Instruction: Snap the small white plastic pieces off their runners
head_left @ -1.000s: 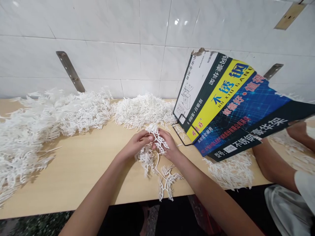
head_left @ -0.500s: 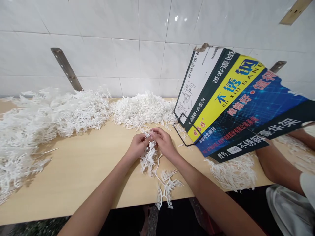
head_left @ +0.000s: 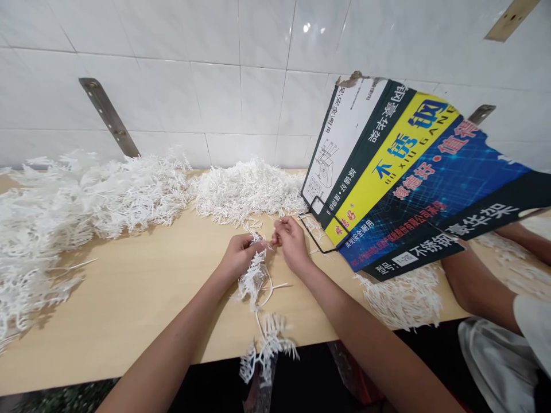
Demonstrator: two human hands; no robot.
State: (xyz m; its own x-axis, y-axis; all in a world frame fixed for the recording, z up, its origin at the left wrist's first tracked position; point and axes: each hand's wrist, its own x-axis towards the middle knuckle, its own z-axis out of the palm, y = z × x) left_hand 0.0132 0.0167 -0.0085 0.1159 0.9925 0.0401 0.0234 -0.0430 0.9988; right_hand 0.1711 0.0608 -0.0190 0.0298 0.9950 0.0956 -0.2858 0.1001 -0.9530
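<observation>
While I watch from the head camera, the left hand [head_left: 243,255] has its thumb and fingers clamped on a white branching strand [head_left: 253,274] above the near half of the table [head_left: 142,298]. The strand trails nearward, its lower sprig reaching over the table's near edge. Just right of it, the right hand [head_left: 293,244] has its fingertips drawn together beside the strand's upper tips; whether they pinch any of it I can't really tell at this size. I judge the step in hand to be fine fingertip work on that upper end, and the next move calls for a steady left grip and a light right touch, without snagging the loose branches. Far from me sits a white pile [head_left: 252,183], with printed cardboard [head_left: 408,172] to its right.
</observation>
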